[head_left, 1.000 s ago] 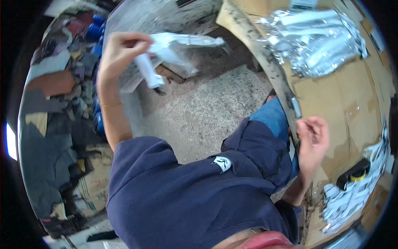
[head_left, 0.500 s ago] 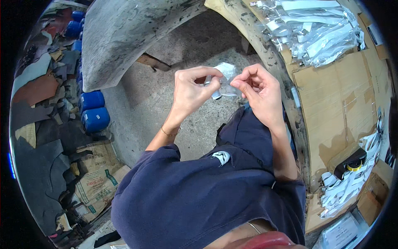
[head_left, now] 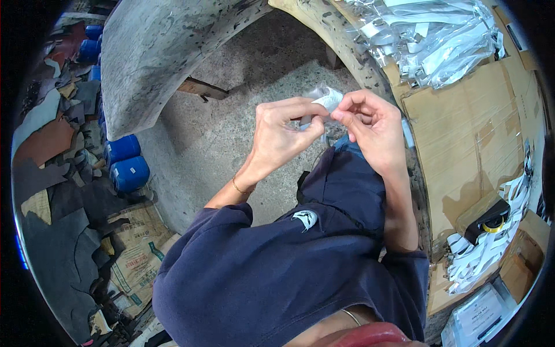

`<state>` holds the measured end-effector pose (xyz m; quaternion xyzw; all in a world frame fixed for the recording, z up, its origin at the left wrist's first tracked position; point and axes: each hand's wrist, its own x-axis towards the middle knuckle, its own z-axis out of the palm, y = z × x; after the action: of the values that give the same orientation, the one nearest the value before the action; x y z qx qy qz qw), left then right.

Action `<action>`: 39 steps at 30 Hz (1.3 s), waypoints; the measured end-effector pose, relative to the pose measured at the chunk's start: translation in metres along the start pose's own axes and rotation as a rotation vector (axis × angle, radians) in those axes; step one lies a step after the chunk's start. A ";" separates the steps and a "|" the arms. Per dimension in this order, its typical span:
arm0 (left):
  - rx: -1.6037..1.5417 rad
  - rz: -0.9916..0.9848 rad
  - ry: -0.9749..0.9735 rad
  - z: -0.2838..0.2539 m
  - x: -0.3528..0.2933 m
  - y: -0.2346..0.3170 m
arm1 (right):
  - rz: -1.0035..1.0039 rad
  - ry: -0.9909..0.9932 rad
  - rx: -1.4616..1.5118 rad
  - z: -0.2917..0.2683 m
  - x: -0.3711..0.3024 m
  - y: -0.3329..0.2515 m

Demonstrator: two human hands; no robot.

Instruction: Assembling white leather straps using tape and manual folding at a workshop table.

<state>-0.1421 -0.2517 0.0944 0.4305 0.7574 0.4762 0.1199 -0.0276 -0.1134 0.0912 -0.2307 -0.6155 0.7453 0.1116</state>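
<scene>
— Where is the small clear plastic packet (head_left: 325, 97)?
— Above my lap, over the concrete floor (head_left: 231, 139). My left hand (head_left: 281, 140) and right hand (head_left: 370, 130) both have fingers pinching it. Cardboard-covered worktop (head_left: 462, 144) sits just right.

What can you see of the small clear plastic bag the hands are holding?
The small clear plastic bag looks like thin, crinkled, glossy film, whitish where light hits it. Only its upper part shows; the rest is hidden behind the fingers. It is held up in the air above the person's lap, over the concrete floor. The left hand pinches it from the left, the right hand from the right. Whether anything is inside cannot be told.
</scene>
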 end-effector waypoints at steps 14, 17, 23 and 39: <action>0.010 0.153 0.056 0.008 0.000 0.000 | 0.050 0.085 -0.111 0.002 -0.008 -0.006; 0.014 0.161 0.047 0.010 -0.003 0.001 | 0.067 0.079 -0.161 0.000 -0.010 -0.011; 0.050 0.157 0.061 0.018 -0.006 0.002 | 0.062 0.043 -0.149 -0.007 -0.012 -0.006; 0.002 0.275 0.004 0.029 0.008 0.015 | -0.234 0.411 -0.728 -0.004 -0.033 0.008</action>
<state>-0.1220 -0.2247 0.0935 0.5295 0.6919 0.4882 0.0515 0.0038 -0.1265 0.0900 -0.3275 -0.8251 0.4005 0.2270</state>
